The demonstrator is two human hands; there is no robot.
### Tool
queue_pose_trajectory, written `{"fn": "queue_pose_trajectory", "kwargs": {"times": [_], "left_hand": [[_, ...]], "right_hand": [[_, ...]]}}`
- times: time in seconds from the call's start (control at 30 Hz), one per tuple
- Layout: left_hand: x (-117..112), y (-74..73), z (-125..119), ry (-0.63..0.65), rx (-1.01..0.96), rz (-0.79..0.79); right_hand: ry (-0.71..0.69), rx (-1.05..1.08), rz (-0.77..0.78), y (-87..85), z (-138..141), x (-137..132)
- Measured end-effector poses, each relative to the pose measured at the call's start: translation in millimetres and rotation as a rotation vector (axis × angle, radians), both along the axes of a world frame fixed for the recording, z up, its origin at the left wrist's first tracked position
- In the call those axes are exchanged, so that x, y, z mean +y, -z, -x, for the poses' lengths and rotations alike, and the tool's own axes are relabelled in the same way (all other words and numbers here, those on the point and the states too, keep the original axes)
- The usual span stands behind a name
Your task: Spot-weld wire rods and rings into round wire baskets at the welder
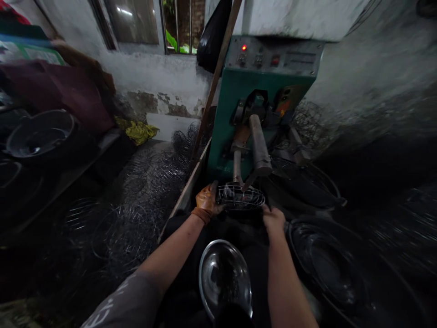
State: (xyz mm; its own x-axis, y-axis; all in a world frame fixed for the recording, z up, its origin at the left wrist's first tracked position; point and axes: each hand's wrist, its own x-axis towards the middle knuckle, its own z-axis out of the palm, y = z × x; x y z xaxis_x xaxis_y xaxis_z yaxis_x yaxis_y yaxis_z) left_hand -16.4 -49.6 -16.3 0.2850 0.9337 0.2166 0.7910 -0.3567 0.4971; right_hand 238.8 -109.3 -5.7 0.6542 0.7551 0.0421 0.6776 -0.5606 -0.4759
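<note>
A small round wire basket (241, 198) sits under the metal arm (259, 148) of a green machine (262, 86). My left hand (206, 200), in an orange glove, grips the basket's left rim. My bare right hand (273, 218) holds its right rim with curled fingers. A shiny metal bowl (223, 275) lies below, between my forearms.
Heaps of tangled wire frames (143, 191) lie to the left of the machine. Dark round basins (324, 259) stand at the right and another dark basin (41, 134) on a shelf at the left. A wooden stick (215, 86) leans against the machine. A red lamp (244, 47) glows on its panel.
</note>
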Motion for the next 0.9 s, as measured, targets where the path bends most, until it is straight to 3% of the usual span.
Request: {"fn": "queue_pose_trajectory", "kwargs": {"times": [0.1,0.23,0.33,0.5,0.6,0.9], "left_hand": [[1.5,-2.8,5.6,-0.022,0.075,0.111],[2.1,-6.2,6.0,-0.015,0.066,0.068],[2.2,-4.9,5.8,0.028,0.004,-0.025],[5.8,-0.1,4.3,0.163,-0.101,-0.194],[9.1,1.6,-1.0,0.215,-0.098,-0.218],[7.5,-3.9,-9.9,0.215,-0.086,-0.264]], "right_hand": [[-0.062,-0.093,-0.023,-26.1,27.6,-16.2],[-0.341,-0.104,0.022,-60.7,93.6,-20.3],[-0.314,-0.102,0.128,-75.1,122.2,-12.4],[-0.223,-0.128,0.176,-78.1,110.1,-6.6],[-0.198,-0.111,0.196,-75.8,98.4,-6.8],[-0.192,-0.087,0.165,-67.1,85.8,-0.3]]}}
